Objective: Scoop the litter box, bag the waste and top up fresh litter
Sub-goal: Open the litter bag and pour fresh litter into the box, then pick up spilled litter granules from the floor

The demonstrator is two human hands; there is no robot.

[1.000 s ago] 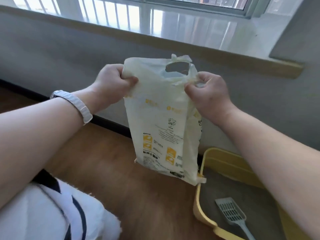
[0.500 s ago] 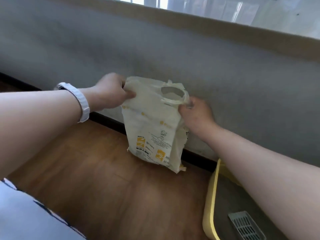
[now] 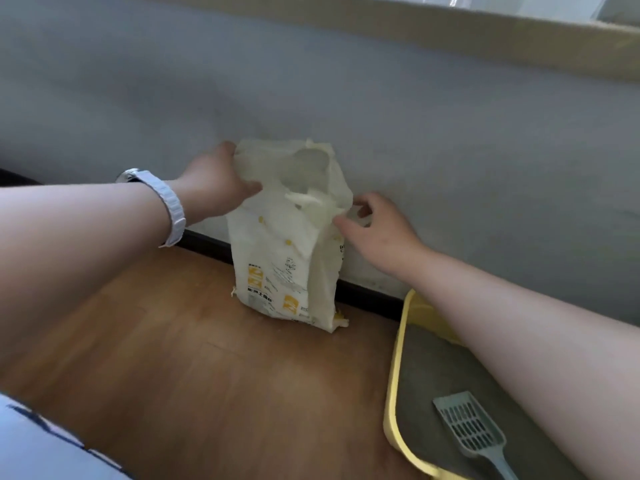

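A pale cream litter bag (image 3: 287, 258) with yellow print and a cut-out handle stands upright on the wooden floor against the grey wall. My left hand (image 3: 214, 181) grips its top left corner, thumb on the front. My right hand (image 3: 377, 230) is at the bag's top right edge, its fingers loosely curved and just touching the plastic. At the lower right is the yellow litter box (image 3: 393, 403), filled with grey litter. A grey-blue slotted scoop (image 3: 467, 427) lies on the litter. My right forearm crosses over the box.
A black skirting board (image 3: 204, 242) runs along the foot of the wall. The wooden floor (image 3: 214, 368) spreads left of the box. White clothing with dark stripes (image 3: 38, 445) fills the lower left corner. A wooden sill edge (image 3: 450, 29) runs overhead.
The bag has come down from chest height and now stands on the floor by the wall. My right hand has loosened its grip on the top edge.
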